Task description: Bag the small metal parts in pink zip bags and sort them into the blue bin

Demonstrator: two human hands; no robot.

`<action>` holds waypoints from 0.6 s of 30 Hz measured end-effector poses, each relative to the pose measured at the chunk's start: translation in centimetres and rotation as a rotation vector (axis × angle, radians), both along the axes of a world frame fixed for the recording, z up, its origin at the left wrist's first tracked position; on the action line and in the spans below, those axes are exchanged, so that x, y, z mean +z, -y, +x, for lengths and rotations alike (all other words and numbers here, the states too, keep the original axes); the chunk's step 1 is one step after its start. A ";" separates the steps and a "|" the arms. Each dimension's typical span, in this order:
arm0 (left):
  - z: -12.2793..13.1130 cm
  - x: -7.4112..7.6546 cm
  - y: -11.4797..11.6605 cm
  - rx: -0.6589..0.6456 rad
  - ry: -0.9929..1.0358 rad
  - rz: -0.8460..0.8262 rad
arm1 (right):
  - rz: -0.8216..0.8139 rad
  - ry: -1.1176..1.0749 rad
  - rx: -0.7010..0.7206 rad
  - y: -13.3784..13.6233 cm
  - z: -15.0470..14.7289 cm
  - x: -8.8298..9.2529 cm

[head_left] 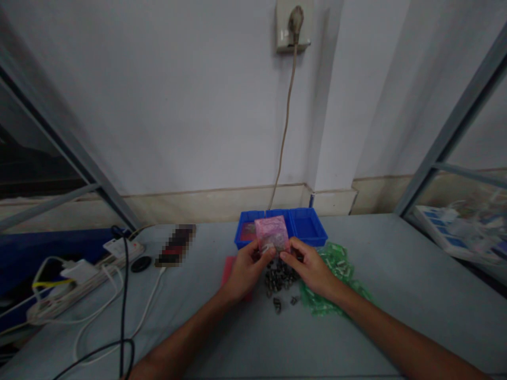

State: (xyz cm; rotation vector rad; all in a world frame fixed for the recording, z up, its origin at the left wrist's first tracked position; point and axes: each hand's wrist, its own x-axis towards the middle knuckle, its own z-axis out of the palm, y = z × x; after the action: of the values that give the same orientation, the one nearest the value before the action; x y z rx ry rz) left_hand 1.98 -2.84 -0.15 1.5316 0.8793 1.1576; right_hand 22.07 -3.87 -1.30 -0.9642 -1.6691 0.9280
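Pink bag (271,233) over metal parts (279,279), before blue bins (308,226)

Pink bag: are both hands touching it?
Touching. The head view shows the left hand and the right hand each pinching the lower edge of the pink bag.

Pink bag (271,232), blue trays (307,224), green packets (336,264).

bag (271,234) over metal parts (279,279), bins (307,224) behind
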 end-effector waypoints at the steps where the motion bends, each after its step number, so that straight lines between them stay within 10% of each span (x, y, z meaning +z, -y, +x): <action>1: 0.0 0.0 0.0 0.000 -0.001 -0.003 | -0.009 -0.004 -0.003 0.0 0.0 0.0; 18: -0.3 -0.2 -0.2 -0.011 0.042 0.019 | -0.042 -0.019 -0.028 -0.1 0.1 -0.3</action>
State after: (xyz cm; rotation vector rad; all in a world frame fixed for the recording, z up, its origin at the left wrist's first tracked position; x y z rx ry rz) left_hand 1.69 -2.62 -0.34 1.5211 0.8329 1.1886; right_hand 22.12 -3.74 -1.64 -1.0019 -1.6220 0.9534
